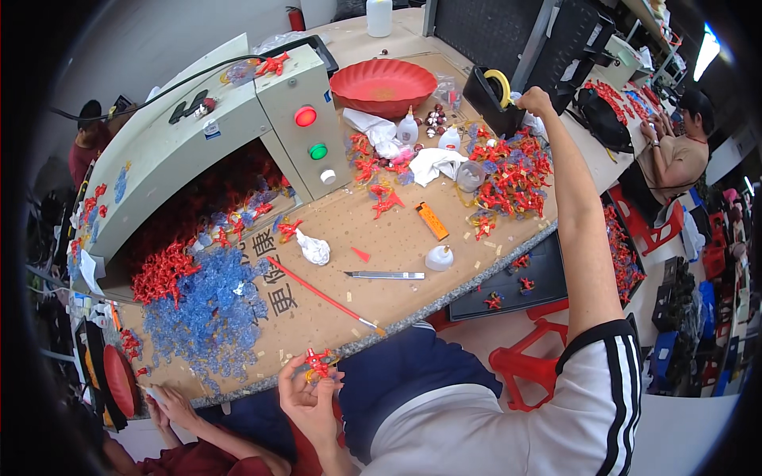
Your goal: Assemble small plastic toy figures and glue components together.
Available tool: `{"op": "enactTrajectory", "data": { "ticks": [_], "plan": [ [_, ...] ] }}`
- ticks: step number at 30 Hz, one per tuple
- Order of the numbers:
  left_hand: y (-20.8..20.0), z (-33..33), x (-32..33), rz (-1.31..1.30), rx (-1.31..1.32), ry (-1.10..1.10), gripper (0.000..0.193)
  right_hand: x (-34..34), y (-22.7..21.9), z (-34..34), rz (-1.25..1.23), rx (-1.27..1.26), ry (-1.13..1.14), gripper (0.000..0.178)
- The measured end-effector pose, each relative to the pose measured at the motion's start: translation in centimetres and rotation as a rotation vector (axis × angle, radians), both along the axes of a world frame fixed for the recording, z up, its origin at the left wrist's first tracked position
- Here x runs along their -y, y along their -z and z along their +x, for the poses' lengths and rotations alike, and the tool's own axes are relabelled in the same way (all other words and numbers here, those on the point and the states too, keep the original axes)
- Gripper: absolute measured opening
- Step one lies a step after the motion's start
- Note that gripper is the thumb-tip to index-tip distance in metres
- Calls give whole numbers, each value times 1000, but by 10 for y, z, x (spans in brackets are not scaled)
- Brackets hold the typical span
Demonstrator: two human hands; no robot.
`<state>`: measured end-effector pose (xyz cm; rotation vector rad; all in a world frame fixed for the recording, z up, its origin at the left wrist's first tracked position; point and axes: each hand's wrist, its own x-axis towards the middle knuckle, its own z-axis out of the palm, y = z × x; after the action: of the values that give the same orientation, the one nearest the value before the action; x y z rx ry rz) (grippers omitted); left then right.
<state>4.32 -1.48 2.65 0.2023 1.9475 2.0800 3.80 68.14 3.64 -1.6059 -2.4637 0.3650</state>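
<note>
My left hand (311,403) is at the near edge of the table, its fingers curled round a small red plastic figure (318,362) with yellowish clear parts. At the far right, my outstretched right hand (536,103) is closed at the end of a black tape dispenser (494,111) that carries a yellow tape roll (498,86). What its fingertips pinch is too small to make out. Between the hands lie a red-handled brush (325,297), a craft knife (385,275), an orange box (432,221) and a squat white bottle (439,257).
A grey machine (300,119) with red and green lights stands at left, with blue clear pieces (206,309) heaped at its opening. Red figures (512,178) pile up at right. Behind are a red bowl (383,86) and squeeze bottles (407,129). A co-worker's hands (171,406) are at lower left.
</note>
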Motion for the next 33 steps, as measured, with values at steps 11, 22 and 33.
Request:
{"op": "enactTrajectory", "data": {
  "ticks": [11,22,33],
  "plan": [
    [1,-2,-10,21,-6,77,45,-14,-2,7,-47,-240,-4,8],
    [-1,-4,-18,38,-38,101,44,-23,26,28,-162,-421,57,19],
    [-2,-3,-32,63,-28,121,44,0,58,26,506,-338,-155,14]
  ]
}}
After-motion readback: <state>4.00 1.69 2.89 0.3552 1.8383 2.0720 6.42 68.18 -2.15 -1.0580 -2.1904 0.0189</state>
